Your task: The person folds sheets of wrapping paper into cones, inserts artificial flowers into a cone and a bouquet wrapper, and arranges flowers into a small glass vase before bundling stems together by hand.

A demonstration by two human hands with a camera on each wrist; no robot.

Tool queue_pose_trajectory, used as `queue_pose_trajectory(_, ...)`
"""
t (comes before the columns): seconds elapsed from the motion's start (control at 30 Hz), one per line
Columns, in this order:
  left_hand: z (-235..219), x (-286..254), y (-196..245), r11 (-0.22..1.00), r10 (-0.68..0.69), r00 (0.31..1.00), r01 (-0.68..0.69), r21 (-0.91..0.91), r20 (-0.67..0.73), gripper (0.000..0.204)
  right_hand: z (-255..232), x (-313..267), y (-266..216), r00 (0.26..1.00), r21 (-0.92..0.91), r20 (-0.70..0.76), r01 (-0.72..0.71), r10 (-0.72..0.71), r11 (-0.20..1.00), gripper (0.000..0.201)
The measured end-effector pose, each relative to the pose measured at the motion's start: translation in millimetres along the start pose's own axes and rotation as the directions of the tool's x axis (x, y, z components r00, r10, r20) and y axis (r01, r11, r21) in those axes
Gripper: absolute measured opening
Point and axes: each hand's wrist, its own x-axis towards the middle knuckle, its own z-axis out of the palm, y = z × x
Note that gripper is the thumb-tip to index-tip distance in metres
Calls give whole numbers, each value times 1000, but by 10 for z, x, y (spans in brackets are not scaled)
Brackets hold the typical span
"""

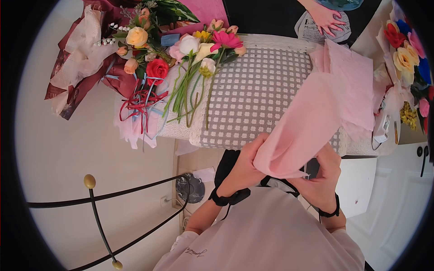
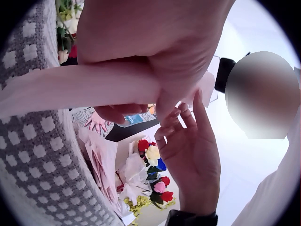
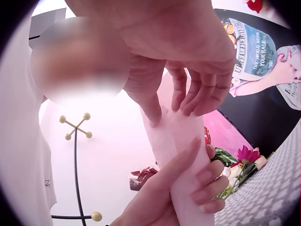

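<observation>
A long folded sheet of pink wrapping paper [image 1: 304, 115] slants up from between my hands toward the back right of the table. My left hand [image 1: 244, 166] grips its near left edge; in the right wrist view those fingers [image 3: 204, 190] wrap round the folded strip, thumb lying along it. At the near right corner, my right hand [image 1: 322, 178] pinches the paper's edge between thumb and bent fingers. From the left wrist, the paper [image 2: 108, 87] shows as a flat band passing under the left palm, with the right hand [image 2: 190, 155] close by its end.
Loose cut flowers [image 1: 194, 72] lie on the checked cloth [image 1: 253, 86], left of the paper. A wrapped bouquet [image 1: 135, 40] and tangled red ribbons [image 1: 143, 101] are farther left. More pink sheets [image 1: 348, 86] lie at right, beside another bouquet [image 1: 407, 58]. A black bed rail [image 1: 140, 189] stands at lower left.
</observation>
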Motion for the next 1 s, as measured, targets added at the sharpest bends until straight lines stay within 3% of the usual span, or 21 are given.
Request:
queue_pose_trajectory(0.03,-4,13,31,994,62,996,-56,95,-58,40,10,-22,6,999,23,-41,-22,23,999,36)
queue_pose_trajectory(0.1,26,36,-12,990,30,994,-15,142,-101,38,36,-48,37,995,49,-83,-47,51,998,40)
queue_pose_trajectory(0.17,26,26,-54,981,46,988,-17,191,-148,38,73,-55,89,970,212,-234,124,-73,969,45)
queue_pose_trajectory(0.2,21,19,-53,981,43,988,-14,192,-147,38,92,-75,118,970,214,-235,122,-70,969,45)
queue_pose_trajectory(0.27,14,4,-48,967,106,982,-66,246,-153,38,105,-116,170,807,-78,-409,435,-426,897,37)
queue_pose_trajectory(0.3,15,8,-68,967,104,983,-64,246,-154,38,39,-80,107,808,-77,-409,433,-425,898,37)
queue_pose_trajectory(0.33,18,16,-108,958,155,973,-106,265,-172,39,-84,-2,-30,744,-394,-259,501,-616,770,32)
queue_pose_trajectory(0.37,20,13,-138,947,207,960,-148,286,-188,39,-177,52,-144,673,-650,-49,539,-738,535,28)
queue_pose_trajectory(0.43,2,-3,-152,943,203,961,-140,302,-189,40,-220,155,-321,705,-681,-22,509,-709,527,19)
queue_pose_trajectory(0.47,-7,-9,-151,939,200,960,-132,318,-194,40,-318,237,-396,779,-631,192,564,-597,533,17)
queue_pose_trajectory(0.5,-8,-17,-128,939,202,960,-134,317,-192,40,-374,282,-424,793,-570,402,608,-458,552,16)
queue_pose_trajectory(0.53,-8,-26,-91,939,185,959,-109,326,-213,40,-392,287,-408,792,-570,402,609,-459,551,16)
queue_pose_trajectory(0.6,-35,-49,-69,938,169,956,-82,337,-239,40,-402,292,-387,792,-407,343,611,-506,680,35)
queue_pose_trajectory(0.73,-58,-93,-90,945,160,953,-72,320,-258,40,-348,334,-474,792,-490,264,601,-550,631,29)
queue_pose_trajectory(0.83,-97,-108,-103,940,161,957,-74,333,-242,38,-349,405,-525,787,-472,321,615,-526,631,29)
queue_pose_trajectory(0.9,-123,-96,-109,924,190,959,-101,369,-213,37,-360,478,-525,709,-366,548,680,-443,636,27)
queue_pose_trajectory(1.0,-156,-76,-118,895,278,947,-196,400,-158,36,-281,475,-431,702,-285,597,638,-388,715,23)
